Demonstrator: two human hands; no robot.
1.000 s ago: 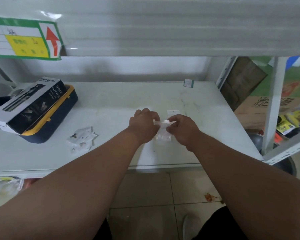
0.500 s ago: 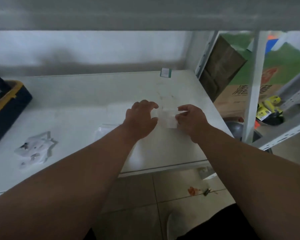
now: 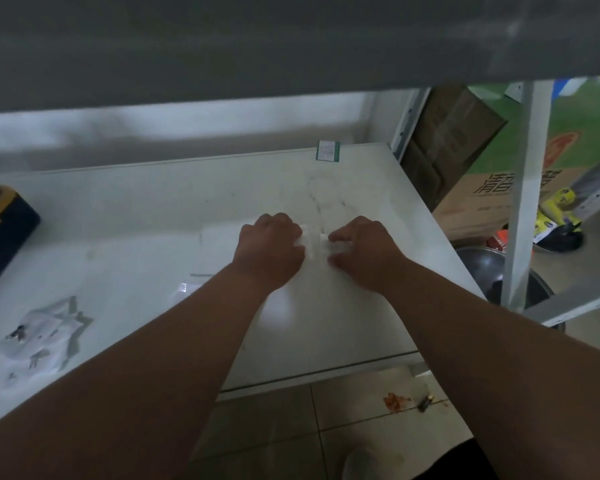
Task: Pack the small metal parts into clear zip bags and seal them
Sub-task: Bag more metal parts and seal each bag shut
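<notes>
Sealing step judged in hand: small clear bag (image 3: 313, 241) pinched at both ends, left hand (image 3: 270, 252) and right hand (image 3: 362, 252) closed on it, low over bench (image 3: 160, 216). Contents not discernible. Next: zip strip to be pressed shut along full width. Filled bags (image 3: 42, 336) piled at left.

The location is a storeroom or warehouse packing station. The work surface is a white shelf board (image 3: 174, 209) within a metal racking unit, with a slotted steel upright (image 3: 523, 188) at its right side. Printed cardboard cartons (image 3: 478, 199) sit stacked beyond the rack. The floor is tiled (image 3: 278, 431) and stained.
</notes>
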